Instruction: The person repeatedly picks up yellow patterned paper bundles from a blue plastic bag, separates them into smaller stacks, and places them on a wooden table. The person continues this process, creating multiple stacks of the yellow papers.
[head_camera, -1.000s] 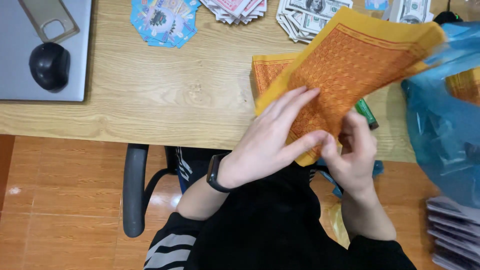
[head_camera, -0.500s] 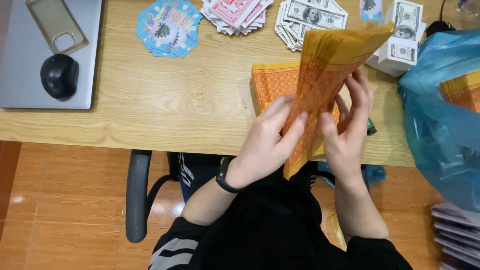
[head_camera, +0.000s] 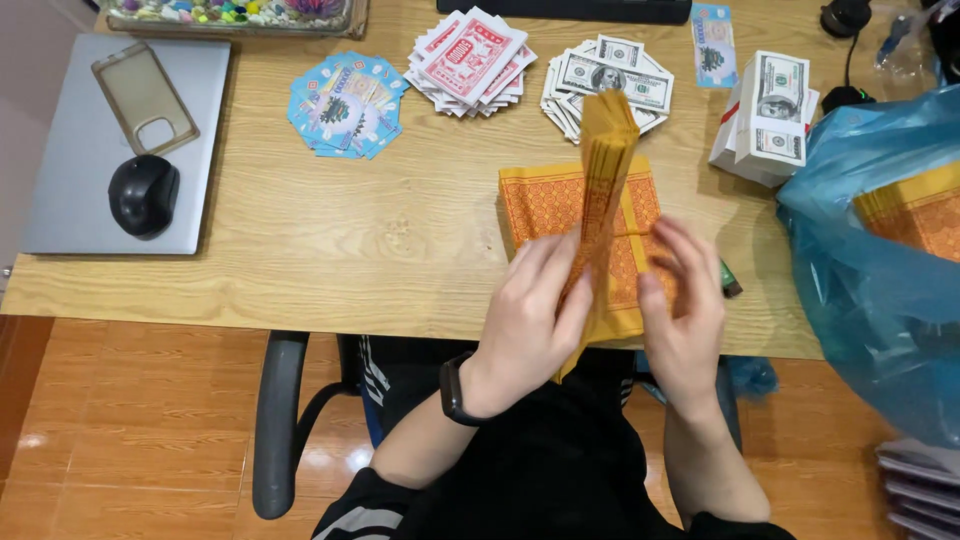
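I hold a stack of orange and yellow patterned paper sheets (head_camera: 607, 150) upright on its edge, seen end-on, above the wooden desk (head_camera: 350, 260). My left hand (head_camera: 530, 315), with a black watch on the wrist, presses against the stack's left face. My right hand (head_camera: 685, 310) is on its right side, fingers spread along the sheets. Beneath the stack lies a flat pile of the same orange paper (head_camera: 535, 205).
A blue plastic bag (head_camera: 870, 290) with more orange sheets sits at the right. Banknote-style bundles (head_camera: 775, 110), fanned note piles (head_camera: 600, 75), red-white cards (head_camera: 470, 55) and blue cards (head_camera: 345, 105) lie at the back. Left are a grey laptop (head_camera: 70, 215), a mouse (head_camera: 143, 193) and a phone case (head_camera: 145, 95).
The stack was tipped from a flat slant to standing upright on edge. Both hands shifted to its two sides, and the view moved back from the desk.
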